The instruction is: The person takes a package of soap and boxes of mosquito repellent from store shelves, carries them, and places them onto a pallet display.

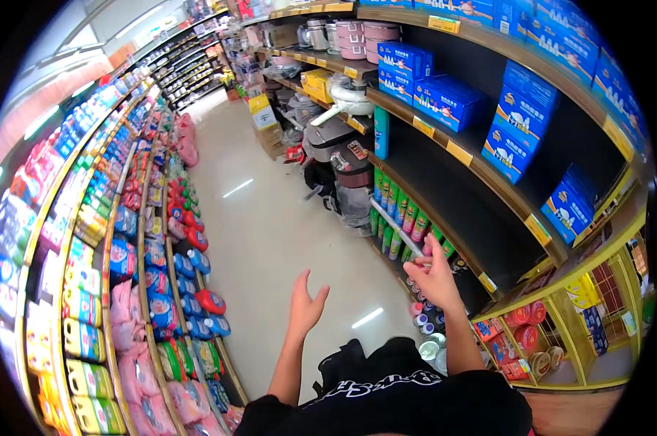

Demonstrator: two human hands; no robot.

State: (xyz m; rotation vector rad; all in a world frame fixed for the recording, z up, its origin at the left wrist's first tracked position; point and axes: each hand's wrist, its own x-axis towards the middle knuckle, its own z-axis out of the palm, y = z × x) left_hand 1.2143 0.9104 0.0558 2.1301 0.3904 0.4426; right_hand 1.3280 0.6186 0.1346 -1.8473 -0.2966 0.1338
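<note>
Over the aisle floor (241,240), my left hand (308,304) is raised with thumb and fingers apart and nothing in it. My right hand (434,276) is held up at the right, its fingers spread and no object in its grasp. Just behind the right hand runs the pale front rail of a low shelf with green and pink spray cans (410,218). Above them is a dark, wide shelf board (444,189).
Blue boxes (517,120) stand on the right shelves, with a white pan (350,98) and pots farther along. Left shelves hold blue bottles (161,309) and pink packs (136,370). Cartons (264,120) sit on the floor ahead. A yellow rack (572,341) stands at lower right.
</note>
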